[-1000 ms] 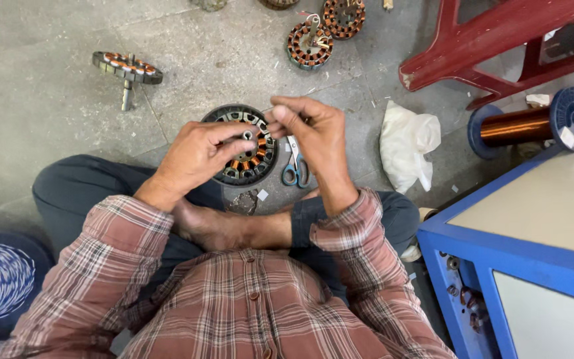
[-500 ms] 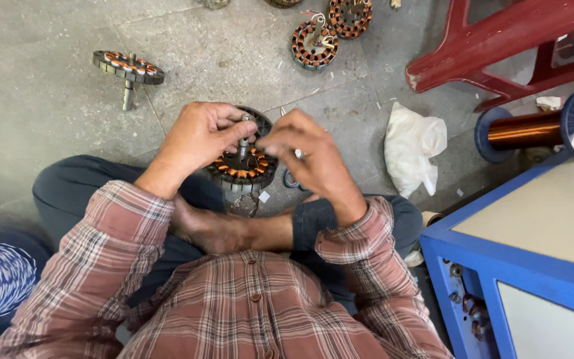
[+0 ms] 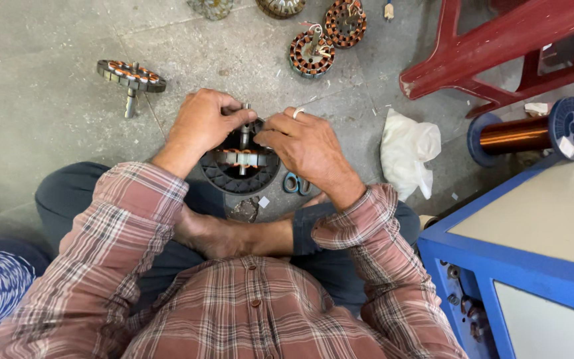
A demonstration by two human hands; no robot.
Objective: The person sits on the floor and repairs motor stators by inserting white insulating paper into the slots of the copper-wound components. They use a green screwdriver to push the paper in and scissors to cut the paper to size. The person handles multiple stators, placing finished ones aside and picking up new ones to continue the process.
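Stator with copper windings being held on edge over the floor

Round dark metal stator with copper coils (image 3: 244, 158) is sitting upright between both hands, above the crossed legs. Left hand (image 3: 200, 123) is gripping its shaft; right hand (image 3: 303, 143) is pinching at the rim. Thin winding wire could be snapping if tugged; nearby blue-handled scissors (image 3: 293, 184) could be nicking it.

A single head-worn camera looks steeply down from close above the seated person's chest and lap, facing forward over both forearms onto the concrete floor (image 3: 48, 133).
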